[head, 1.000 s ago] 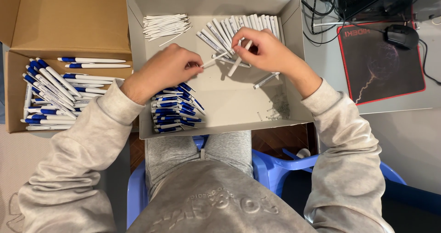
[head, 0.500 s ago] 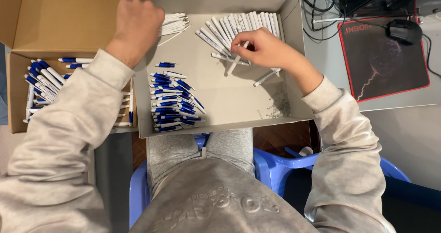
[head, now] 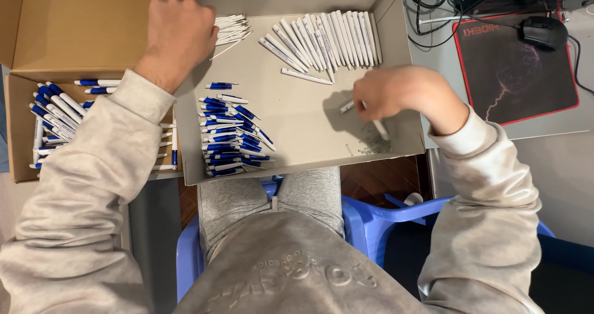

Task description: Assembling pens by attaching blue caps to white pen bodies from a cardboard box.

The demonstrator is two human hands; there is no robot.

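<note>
Grey counter (head: 557,159) carries a shallow cardboard tray (head: 297,122) at the middle, with a blue plastic chair (head: 371,218) showing beneath it at 6 o'clock; the right hand (head: 399,94) hovers low over the tray's right part, fingers curled and pinching a white pen barrel (head: 378,127) that sticks out below them toward 5 o'clock; a short white piece (head: 347,106) lies just beside that hand at 9 o'clock; a scatter of small metal springs (head: 371,146) lies at 6 o'clock from it, near the tray's front wall; a row of white pen barrels (head: 322,38) lies at 11 o'clock from it, along the far side; the left hand (head: 176,32) is closed into a loose fist at the tray's far left corner, touching a bundle of thin white refills (head: 230,29) at its 3 o'clock, though what it grips I cannot tell; a heap of blue pen caps (head: 229,137) lies at 5 o'clock from it; an open cardboard box (head: 43,48) with assembled blue-and-white pens (head: 55,113) sits at 8 o'clock; a black mouse pad (head: 520,73) with a mouse (head: 543,32) lies well apart at the right.
</note>
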